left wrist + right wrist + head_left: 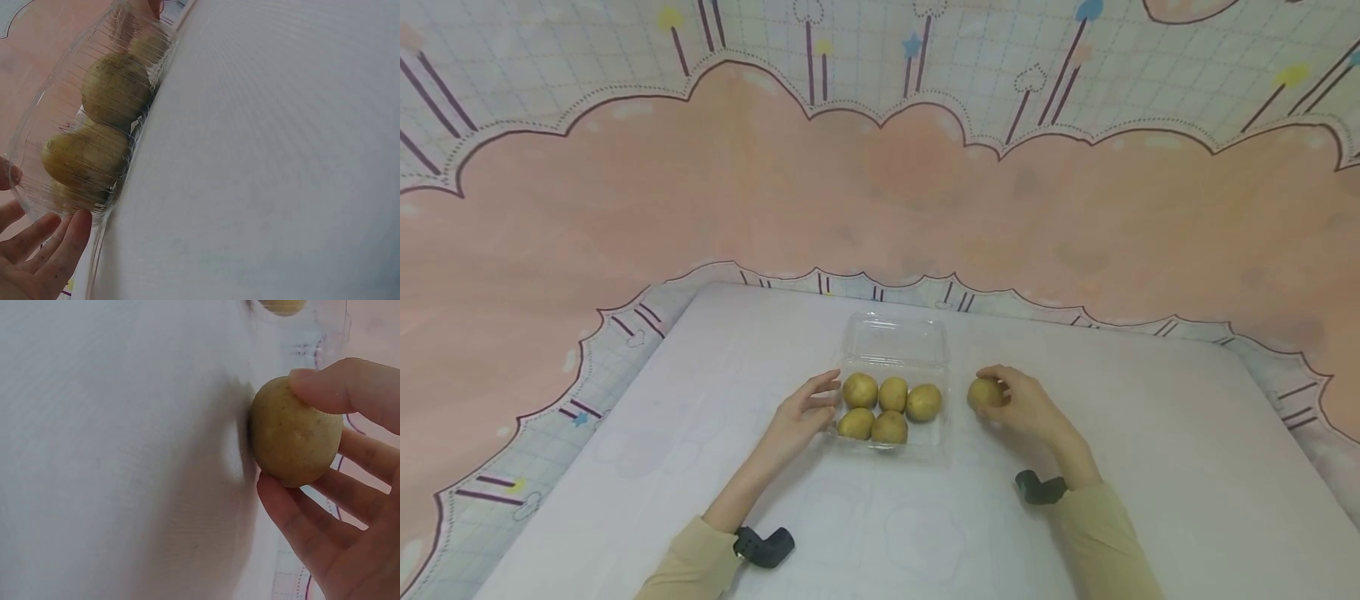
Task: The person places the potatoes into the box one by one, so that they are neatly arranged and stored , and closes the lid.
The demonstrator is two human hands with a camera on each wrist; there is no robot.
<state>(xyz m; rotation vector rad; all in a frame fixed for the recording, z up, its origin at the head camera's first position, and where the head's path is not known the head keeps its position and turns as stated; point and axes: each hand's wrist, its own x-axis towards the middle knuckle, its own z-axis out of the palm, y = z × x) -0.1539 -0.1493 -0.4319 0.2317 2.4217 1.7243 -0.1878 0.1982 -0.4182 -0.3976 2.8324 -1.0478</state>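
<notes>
A clear plastic clamshell box (942,433) lies with its lid folded back on the white table. Inside it are several round yellow-brown potatoes (860,390), in two rows, with a bare spot at the front right. My left hand (805,410) is at the box's left side, and in the left wrist view its loosely spread fingertips are right at the ribbed clear wall. To the right of the box my right hand (1026,407) holds another potato (297,434) between thumb and fingers, close to the table surface.
The white table (925,525) reaches back to a patterned cloth backdrop (880,208). The raised clear lid (897,340) stands at the box's far side. Each wrist wears a black device (765,547).
</notes>
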